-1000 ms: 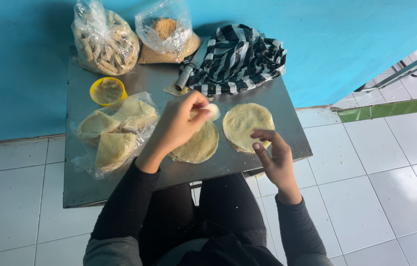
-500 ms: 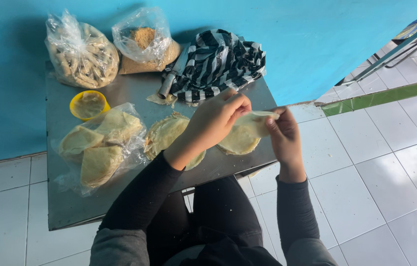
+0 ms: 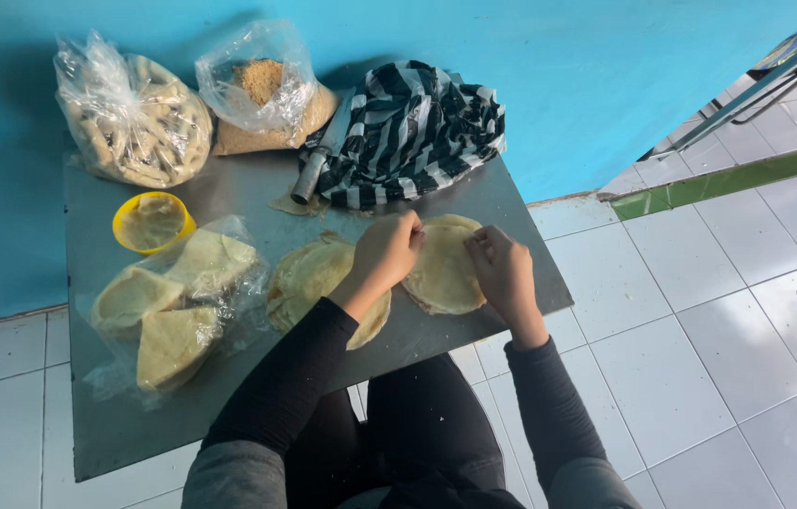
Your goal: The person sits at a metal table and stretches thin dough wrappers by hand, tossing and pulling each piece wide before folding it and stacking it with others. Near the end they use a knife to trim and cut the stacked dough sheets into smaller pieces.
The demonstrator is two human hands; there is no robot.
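The grey metal surface (image 3: 229,415) fills most of my view, pushed against a blue wall (image 3: 559,75), white floor tiles (image 3: 700,377) to my right. At the back lie a striped black-and-white cloth (image 3: 417,127) with a steel rolling pin (image 3: 317,160) tucked under its edge, a bag of finger-shaped pieces (image 3: 135,118) and a bag of brown crumbs (image 3: 262,99). On my left sits a clear bag of folded wrappers (image 3: 172,302), then a stack of round wrappers (image 3: 309,278), then a small yellow bowl (image 3: 152,221).

The round wrapper (image 3: 441,273) I'm working on lies flat near the surface's right edge. My left hand (image 3: 387,253) and right hand (image 3: 504,271) are both curled, fingertips pinching its far rim — one on each side. I can't tell whether any filling sits beneath.

To fold it well, I judge both pinches should lift evenly, with a light grip — the sheet looks thin enough to tear.

The right edge is close beside my right hand, so little room there. Bare metal lies open toward me, between the stack and the near edge.
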